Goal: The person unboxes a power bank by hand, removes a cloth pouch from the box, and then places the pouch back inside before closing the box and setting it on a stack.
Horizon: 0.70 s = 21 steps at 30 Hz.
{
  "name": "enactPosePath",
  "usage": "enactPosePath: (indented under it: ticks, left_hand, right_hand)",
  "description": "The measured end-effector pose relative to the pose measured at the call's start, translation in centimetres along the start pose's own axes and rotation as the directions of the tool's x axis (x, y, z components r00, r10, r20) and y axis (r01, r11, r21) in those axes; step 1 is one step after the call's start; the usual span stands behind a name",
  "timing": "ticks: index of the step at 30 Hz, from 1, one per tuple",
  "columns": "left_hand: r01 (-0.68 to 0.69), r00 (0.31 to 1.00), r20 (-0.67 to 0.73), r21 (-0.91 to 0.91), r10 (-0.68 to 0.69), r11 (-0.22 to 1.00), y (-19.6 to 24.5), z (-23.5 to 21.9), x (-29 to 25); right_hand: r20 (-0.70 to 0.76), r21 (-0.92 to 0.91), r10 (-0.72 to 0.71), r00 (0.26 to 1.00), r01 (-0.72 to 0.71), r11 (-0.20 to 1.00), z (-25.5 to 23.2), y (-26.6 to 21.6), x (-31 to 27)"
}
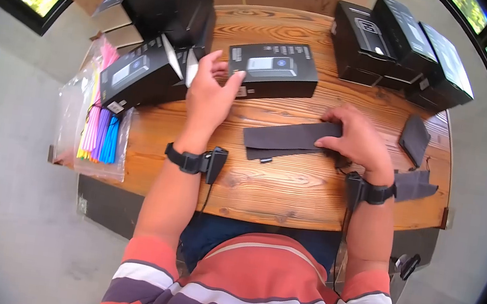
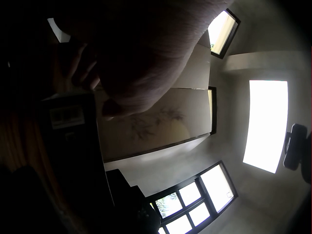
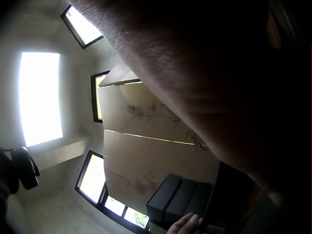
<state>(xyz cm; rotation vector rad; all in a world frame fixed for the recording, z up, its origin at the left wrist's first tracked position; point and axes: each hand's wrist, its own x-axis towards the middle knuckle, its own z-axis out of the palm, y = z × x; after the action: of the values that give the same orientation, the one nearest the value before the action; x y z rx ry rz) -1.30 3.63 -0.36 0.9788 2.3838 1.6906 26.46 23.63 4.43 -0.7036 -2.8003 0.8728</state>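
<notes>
Right now the flat black cardboard product box with a phone-like device printed on its lid [image 1: 274, 68] lies on the wooden counter [image 1: 288, 188], centre-back, with its long axis running left-right and tilted slightly up to the right. Left hand [image 1: 209, 95] is at the box's left short end, so the box lies to the right of and just beyond those fingers. They are spread and fairly straight, tips touching the box's near-left corner, not wrapped round it. Left wrist view shows a dark box face with a white label [image 2: 68, 117] just below the fingers [image 2: 80, 68], too dark to read grip detail.

Right hand [image 1: 356, 139] is nearer the person and well apart from the box. It presses down on the right end of a long dark grey fabric strip [image 1: 285, 139], fingers [image 1: 331, 127] curled over the strip's edge. Strip's long axis is also left-right, roughly parallel to the box and just in front of it.

Left hand is clearly the nearer one to the box.

Outward:
- Open black boxes stacked at back-left [image 1: 155, 29].
- Row of three black boxes at back-right [image 1: 402, 47].
- Loose dark grey fabric pieces at right [image 1: 416, 138].
- Clear bag of coloured sticks on the left edge [image 1: 99, 127].
</notes>
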Motion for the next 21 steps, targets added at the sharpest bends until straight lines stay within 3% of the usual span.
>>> enactPosePath:
  ticks: [2, 7, 10, 13, 14, 16, 19, 21]
  left_hand:
    - [-0.060, 0.998, -0.027, 0.105, 0.063, 0.993, 0.1, -0.1, 0.1]
    - [-0.119, 0.988, -0.079, 0.159, 0.133, 0.980, 0.7, -0.5, 0.2]
    - [-0.111, 0.976, -0.185, 0.011, 0.112, 0.994, 2.9, -1.5, 0.4]
    - [-0.358, 0.844, -0.252, 0.390, 0.473, 0.848, 5.3, -3.9, 1.8]
    - [-0.361, 0.842, -0.252, 0.394, 0.477, 0.845, 6.0, -4.8, 2.8]
    - [-0.430, 0.735, -0.173, 0.629, 0.656, 0.648, 7.1, -6.2, 5.4]
    - [-0.233, 0.818, -0.120, 0.825, 0.563, 0.515, 8.4, -7.7, 9.4]
    - [-0.196, 0.848, -0.072, 0.878, 0.525, 0.437, 7.9, -8.5, 11.5]
  right_hand:
    - [0.000, 0.040, -0.059, 0.998, 0.059, 0.997, 0.1, 0.4, 0.2]
    - [-0.044, 0.030, -0.089, 0.995, 0.091, 0.995, 0.3, 0.1, 0.0]
    - [-0.055, 0.042, -0.022, 0.998, 0.025, 0.999, 0.2, -0.2, 0.4]
    - [-0.087, 0.059, 0.002, 0.996, 0.003, 0.998, 0.6, 0.5, 0.8]
    - [-0.083, 0.064, 0.017, 0.996, -0.012, 0.998, 0.6, 0.5, 0.9]
    - [-0.080, 0.072, 0.031, 0.996, -0.026, 0.997, 0.8, 0.6, 0.9]
    - [-0.087, 0.068, -0.023, 0.996, 0.029, 0.997, 0.9, 1.1, 0.9]
    - [-0.092, 0.068, -0.022, 0.996, 0.028, 0.997, 0.9, 1.3, 0.9]
